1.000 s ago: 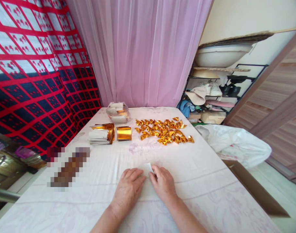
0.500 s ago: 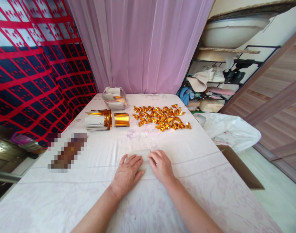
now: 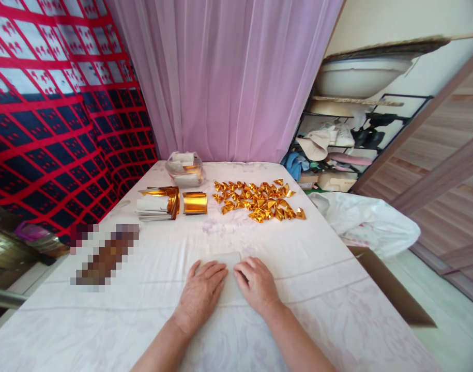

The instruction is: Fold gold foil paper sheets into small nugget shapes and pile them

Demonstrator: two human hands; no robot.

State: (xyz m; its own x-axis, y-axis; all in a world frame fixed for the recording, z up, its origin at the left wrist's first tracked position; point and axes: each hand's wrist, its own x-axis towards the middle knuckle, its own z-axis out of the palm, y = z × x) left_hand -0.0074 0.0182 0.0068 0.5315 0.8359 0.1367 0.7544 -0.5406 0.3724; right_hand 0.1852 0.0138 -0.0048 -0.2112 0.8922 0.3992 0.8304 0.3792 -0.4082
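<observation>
Your hands now press the sheet flat.
Left hand (image 3: pixel 200 294) and right hand (image 3: pixel 256 283) lie open, palms down, on the pale rectangular paper sheet (image 3: pixel 224 257), its raised corner from a second ago gone.

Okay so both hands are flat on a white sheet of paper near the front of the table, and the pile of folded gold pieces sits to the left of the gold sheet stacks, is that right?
Not quite. In the head view the pile of folded gold pieces lies to the right of the gold sheet stacks, not the left. The rest holds: the left hand and right hand press flat on the white sheet of paper near the front of the table.

Pink curtain (image 3: pixel 224 77), red-blue wall cloth (image 3: pixel 58 113) — cluttered shelf (image 3: pixel 352 134)
</observation>
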